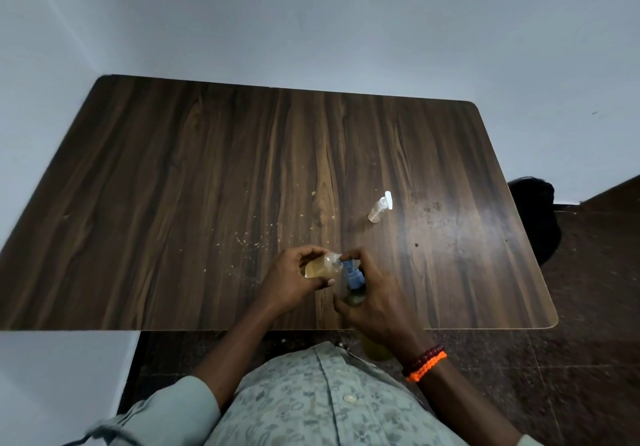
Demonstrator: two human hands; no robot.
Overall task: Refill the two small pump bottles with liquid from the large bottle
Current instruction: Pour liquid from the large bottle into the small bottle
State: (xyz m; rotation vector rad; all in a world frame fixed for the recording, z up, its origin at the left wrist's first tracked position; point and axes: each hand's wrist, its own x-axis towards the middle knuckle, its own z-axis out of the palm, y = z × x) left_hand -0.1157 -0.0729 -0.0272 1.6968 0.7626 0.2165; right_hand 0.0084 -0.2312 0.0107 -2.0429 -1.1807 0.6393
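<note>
— What is being filled?
— A small clear bottle (320, 267) holding amber liquid, tilted on its side above the desk's (173, 186) near edge, its open neck meeting the blue pump nozzle (353, 272) of the large bottle (356, 296).

— Who holds what?
— The left hand (294, 281) curls its fingers and thumb round the small bottle. The right hand (375, 302) grips the large bottle's neck, one finger resting on the nozzle's top. The large bottle's yellowish base (377, 354) hangs past the near edge, over the person's lap.

— And the second pump bottle?
— A clear bottle with a white pump (381, 207) stands alone toward the desk's right side, well apart from both hands.

— Anything else?
— Pale crumbs (247, 238) lie near the desk's centre. Red and orange bracelets (424, 362) circle the right wrist; the shirt (311, 404) is patterned grey-green.
</note>
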